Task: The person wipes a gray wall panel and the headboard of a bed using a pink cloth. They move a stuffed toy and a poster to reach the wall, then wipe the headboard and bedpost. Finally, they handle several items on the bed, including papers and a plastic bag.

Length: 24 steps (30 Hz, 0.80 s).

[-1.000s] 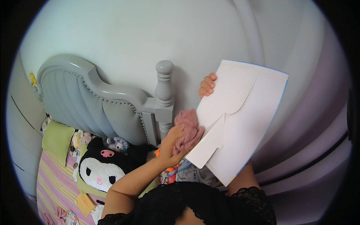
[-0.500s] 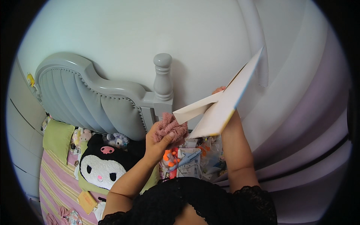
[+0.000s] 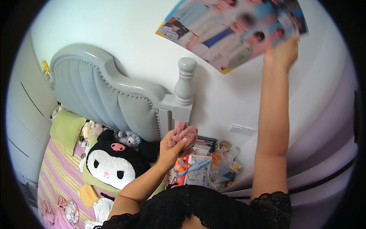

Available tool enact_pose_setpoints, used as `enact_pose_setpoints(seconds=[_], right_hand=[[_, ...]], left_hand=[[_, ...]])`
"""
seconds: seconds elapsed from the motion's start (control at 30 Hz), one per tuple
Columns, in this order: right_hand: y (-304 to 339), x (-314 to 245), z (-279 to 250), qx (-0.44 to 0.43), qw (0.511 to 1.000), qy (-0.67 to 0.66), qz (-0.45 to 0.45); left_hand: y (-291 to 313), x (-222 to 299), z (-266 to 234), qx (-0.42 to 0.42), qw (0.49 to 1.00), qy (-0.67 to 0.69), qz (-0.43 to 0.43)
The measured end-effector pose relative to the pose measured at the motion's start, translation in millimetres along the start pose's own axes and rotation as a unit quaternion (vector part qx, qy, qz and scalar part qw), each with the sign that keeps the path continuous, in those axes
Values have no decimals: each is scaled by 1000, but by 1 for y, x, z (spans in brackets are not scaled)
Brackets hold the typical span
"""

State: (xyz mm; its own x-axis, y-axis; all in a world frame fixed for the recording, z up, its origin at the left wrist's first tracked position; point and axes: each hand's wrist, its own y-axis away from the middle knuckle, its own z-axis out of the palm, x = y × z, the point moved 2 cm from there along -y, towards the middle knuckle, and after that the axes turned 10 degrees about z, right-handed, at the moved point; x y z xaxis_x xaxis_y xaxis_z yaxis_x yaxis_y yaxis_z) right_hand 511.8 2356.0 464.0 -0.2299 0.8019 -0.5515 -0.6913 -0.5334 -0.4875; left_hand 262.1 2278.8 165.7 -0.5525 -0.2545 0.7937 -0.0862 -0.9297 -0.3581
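Observation:
My left hand [image 3: 171, 147] is closed around a bunched pink fluffy cloth [image 3: 186, 133], in front of the bedpost. My right hand [image 3: 282, 55] is raised high at the right, gripping the lower right edge of a glossy photo poster [image 3: 217, 40]. Its printed side, with pictures of people and yellow corners, faces me against the white wall. The poster's top runs out of view, and I cannot tell whether it touches the wall. Some of my right fingers are hidden.
A grey padded headboard [image 3: 110, 91] ends in a turned bedpost [image 3: 185, 84]. On the striped bed lie a black and white character cushion [image 3: 110, 164] and a green pillow [image 3: 68, 131]. Beside it is a cluttered surface with a blue item [image 3: 199, 165]. A wall socket [image 3: 242, 129] and purple curtain [image 3: 328, 152] are at right.
My right hand has lifted the poster up and right, and its white back has turned away so the printed side shows. My left hand keeps the cloth, a little further right in view.

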Motion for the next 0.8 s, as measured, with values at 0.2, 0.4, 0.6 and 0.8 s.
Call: enact_pose_setpoints(seconds=[0.2,0.4,0.6,0.8], right_hand=[[-43,52,84,-51,997,34,-54],[-39,96,73,-45,950,305,-55],[-35,100,64,5,964,266,-3],[-17,104,53,-89,925,369,18]], left_hand=[[2,-2,-11,24,999,-24,18],[5,11,-26,61,998,19,19],[-1,11,-32,75,997,22,16],[-2,6,-33,69,998,2,7]])
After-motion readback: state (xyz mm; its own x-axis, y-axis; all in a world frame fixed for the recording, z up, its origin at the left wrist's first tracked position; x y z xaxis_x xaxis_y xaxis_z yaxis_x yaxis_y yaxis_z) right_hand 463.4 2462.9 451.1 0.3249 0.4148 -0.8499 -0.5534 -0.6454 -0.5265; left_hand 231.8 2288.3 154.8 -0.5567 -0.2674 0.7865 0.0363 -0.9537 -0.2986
